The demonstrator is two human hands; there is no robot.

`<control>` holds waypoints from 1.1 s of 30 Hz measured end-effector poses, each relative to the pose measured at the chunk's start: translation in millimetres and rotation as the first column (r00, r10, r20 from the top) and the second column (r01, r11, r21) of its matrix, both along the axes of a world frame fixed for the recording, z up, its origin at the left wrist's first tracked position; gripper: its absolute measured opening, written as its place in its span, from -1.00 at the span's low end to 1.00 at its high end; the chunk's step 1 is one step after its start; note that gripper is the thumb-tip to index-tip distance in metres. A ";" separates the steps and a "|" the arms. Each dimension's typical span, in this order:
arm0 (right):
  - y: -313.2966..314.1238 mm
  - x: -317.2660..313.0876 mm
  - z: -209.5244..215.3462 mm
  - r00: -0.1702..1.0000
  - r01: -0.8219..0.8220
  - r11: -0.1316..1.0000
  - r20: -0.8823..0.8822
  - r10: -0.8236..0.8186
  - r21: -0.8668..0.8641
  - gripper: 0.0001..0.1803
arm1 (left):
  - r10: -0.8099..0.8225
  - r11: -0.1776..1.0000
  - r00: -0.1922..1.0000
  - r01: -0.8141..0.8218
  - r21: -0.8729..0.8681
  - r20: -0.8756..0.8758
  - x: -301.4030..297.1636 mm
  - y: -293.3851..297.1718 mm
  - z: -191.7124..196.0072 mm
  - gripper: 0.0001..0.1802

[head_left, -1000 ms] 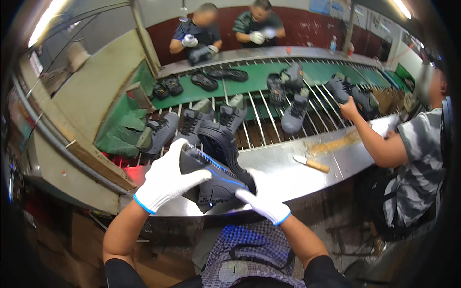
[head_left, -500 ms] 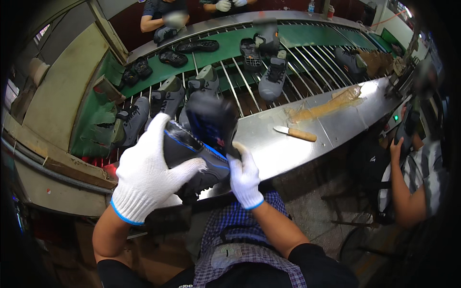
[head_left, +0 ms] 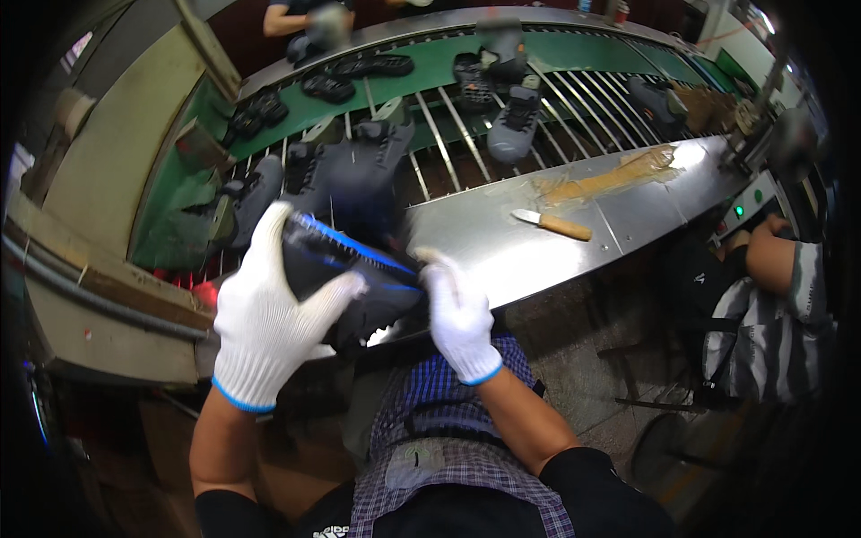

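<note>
Clamping black shoe — between both grips

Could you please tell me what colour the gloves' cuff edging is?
Blue edging on white gloves, clearest in the head view.

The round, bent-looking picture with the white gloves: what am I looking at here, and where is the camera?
The camera sits on a person's head and looks down, so the lens bends straight edges. No machine does the work: the two white-gloved hands are the person's own. The left hand and the right hand together hold a dark shoe with a blue stripe. In front lies a shiny metal table with a wooden-handled knife and a yellowish smear. Behind it, more dark shoes rest on a rack of metal bars beside a green belt. Another person's arm shows at right.
</note>
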State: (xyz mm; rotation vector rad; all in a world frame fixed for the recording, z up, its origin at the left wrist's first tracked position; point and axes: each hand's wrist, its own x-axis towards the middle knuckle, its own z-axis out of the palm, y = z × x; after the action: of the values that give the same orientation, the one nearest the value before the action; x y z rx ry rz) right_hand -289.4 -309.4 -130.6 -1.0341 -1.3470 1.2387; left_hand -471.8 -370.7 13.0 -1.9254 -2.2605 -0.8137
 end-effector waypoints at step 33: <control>86.6 -43.7 54.1 0.170 -0.550 0.619 -0.650 0.741 0.561 -0.12 | -0.162 0.858 0.985 0.173 -0.484 0.066 -11.0 -14.4 45.2 0.16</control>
State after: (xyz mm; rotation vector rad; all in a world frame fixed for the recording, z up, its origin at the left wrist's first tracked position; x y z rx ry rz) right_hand -333.1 -222.8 -76.6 0.5121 -1.0134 1.8397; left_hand -482.8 -385.1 58.2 -2.3518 -2.5234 -0.2779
